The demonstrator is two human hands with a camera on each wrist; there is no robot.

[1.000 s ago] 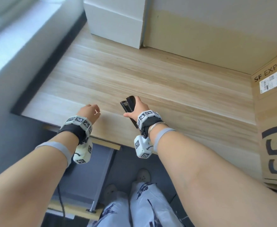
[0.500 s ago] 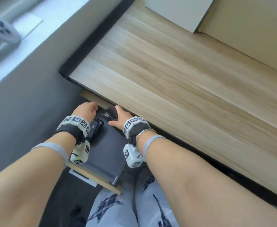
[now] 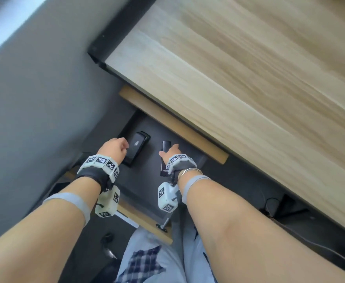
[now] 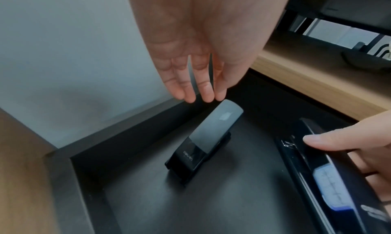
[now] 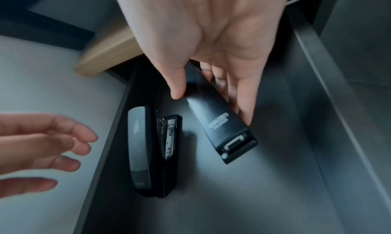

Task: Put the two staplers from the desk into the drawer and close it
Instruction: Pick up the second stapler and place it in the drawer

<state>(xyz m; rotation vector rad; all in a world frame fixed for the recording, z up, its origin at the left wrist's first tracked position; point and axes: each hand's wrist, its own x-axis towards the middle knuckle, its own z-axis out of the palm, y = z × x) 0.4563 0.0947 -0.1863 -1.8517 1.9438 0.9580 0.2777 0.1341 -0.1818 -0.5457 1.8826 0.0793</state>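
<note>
Drawer: pulled out, 2 staplers inside.
Left hand: fingers relaxed above grey-topped stapler.
Right hand: pinching slim black stapler.

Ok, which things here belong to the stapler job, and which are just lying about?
Job:
- grey-topped stapler, released in the drawer
- black stapler, held by the right hand
- left hand, open

Lying about:
- desk top
- cables on the floor
</note>
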